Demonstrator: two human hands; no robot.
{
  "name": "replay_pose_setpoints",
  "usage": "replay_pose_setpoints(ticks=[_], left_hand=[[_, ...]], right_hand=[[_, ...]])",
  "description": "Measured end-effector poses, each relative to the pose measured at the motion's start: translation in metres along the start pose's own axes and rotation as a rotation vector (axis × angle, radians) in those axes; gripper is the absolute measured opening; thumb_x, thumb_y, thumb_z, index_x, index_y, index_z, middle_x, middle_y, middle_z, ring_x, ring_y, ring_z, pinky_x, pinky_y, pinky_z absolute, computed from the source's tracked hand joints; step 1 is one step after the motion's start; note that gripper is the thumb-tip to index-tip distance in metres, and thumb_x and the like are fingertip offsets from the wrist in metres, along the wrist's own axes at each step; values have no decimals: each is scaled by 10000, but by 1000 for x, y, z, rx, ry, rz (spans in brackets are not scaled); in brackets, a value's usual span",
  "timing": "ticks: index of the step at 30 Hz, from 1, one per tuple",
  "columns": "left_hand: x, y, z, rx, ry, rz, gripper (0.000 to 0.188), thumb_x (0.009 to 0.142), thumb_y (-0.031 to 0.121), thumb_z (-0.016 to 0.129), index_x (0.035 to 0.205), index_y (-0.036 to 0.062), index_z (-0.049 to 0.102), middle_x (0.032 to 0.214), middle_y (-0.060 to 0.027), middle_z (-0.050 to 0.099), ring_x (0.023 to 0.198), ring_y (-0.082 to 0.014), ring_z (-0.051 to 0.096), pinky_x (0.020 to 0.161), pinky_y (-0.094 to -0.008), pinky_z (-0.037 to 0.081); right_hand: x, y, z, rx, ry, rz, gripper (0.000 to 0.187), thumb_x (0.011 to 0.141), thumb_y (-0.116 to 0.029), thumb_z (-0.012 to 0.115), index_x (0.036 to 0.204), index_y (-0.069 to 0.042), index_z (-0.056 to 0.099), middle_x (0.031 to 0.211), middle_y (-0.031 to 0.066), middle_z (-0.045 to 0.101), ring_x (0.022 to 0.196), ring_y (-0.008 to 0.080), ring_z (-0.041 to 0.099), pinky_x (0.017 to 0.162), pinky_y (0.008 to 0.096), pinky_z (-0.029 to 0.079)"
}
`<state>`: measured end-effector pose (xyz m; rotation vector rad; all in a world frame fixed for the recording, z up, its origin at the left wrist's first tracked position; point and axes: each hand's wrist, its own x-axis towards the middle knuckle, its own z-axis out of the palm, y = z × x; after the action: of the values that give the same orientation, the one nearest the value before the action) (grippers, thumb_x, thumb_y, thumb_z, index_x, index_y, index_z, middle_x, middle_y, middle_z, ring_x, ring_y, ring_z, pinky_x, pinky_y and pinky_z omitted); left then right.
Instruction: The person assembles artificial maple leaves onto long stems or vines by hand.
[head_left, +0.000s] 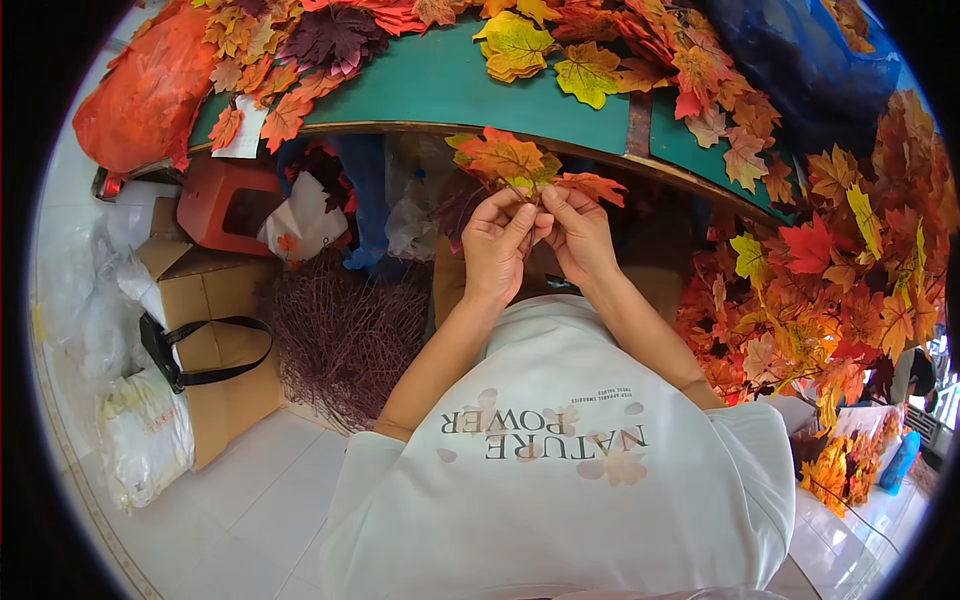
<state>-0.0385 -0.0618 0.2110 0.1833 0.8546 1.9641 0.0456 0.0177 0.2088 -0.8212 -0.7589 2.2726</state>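
Observation:
Just in front of the table's near edge, my two hands meet around a spray of artificial maple leaves (505, 158) in orange, yellow-green and dark purple. My left hand (494, 240) has its fingers wrapped round the stems below the leaves. Against it, my right hand (580, 232) pinches at the same stems with thumb and forefinger, and an orange-red leaf (594, 187) sticks out past its knuckles. The fingers hide the exact point where the stems join.
A green-topped table (420, 80) carries heaps of loose artificial leaves. Bundled brown twigs (345, 325) lie below left, near a cardboard box (228, 360) and a red plastic stool (230, 205). Finished-looking leaf branches (820, 310) crowd the right, under a blue plastic bag (800, 80).

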Motion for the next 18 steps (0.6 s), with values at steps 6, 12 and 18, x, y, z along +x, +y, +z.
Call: replay_pose_setpoints(ticks=[6, 12, 18], left_hand=[[0, 0, -2, 10, 0, 5, 208, 855, -17, 580, 1061, -3, 552, 930, -86, 623, 774, -154, 649, 703, -265, 564], [0, 1, 0, 23, -1, 19, 182, 859, 4, 586, 1039, -8, 559, 894, -65, 620, 764, -142, 653, 681, -250, 562], [3, -1, -3, 8, 5, 14, 203, 850, -15, 589, 1049, -6, 552, 905, -76, 618, 771, -154, 651, 693, -260, 564]], right_hand=[[-1, 0, 1, 34, 6, -5, 134, 872, -163, 619, 896, -32, 638, 831, 19, 633, 719, 80, 588, 635, 229, 514], [0, 2, 2, 32, 2, -7, 135, 867, -162, 626, 899, -32, 640, 845, 23, 640, 714, 79, 588, 639, 228, 513], [0, 6, 3, 34, 2, -29, 119, 863, -154, 632, 873, -36, 639, 821, 15, 635, 692, 71, 577, 627, 217, 502]])
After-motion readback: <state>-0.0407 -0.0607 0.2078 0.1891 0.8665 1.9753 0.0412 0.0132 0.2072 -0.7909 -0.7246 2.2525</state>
